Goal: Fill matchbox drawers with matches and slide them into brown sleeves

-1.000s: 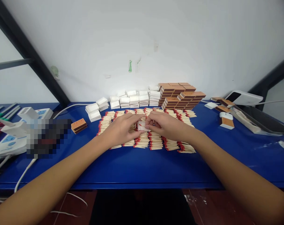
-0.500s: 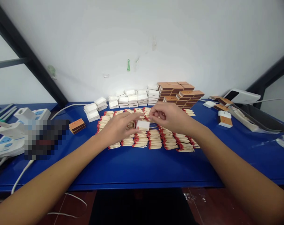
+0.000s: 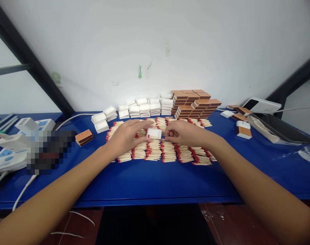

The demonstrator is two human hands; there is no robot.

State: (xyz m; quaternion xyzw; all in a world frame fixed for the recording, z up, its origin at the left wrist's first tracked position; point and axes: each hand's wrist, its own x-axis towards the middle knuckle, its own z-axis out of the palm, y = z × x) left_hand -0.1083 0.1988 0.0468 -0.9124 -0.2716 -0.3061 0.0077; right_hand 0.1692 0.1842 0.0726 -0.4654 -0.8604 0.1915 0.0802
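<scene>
Left hand (image 3: 128, 137) clamps white matchbox tray (image 3: 154, 133) above match rows (image 3: 167, 153) on blue tabletop (image 3: 155, 183). Right hand (image 3: 184, 133), raised half second ago, now drops level with tray, just beside it. Fingers pinched together; whether on matches, cannot tell.

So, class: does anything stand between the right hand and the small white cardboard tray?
Nothing visible does. The left hand holds the small white cardboard tray over the red-tipped wooden matches, and the right hand sits beside it, a bare gap between.
</scene>
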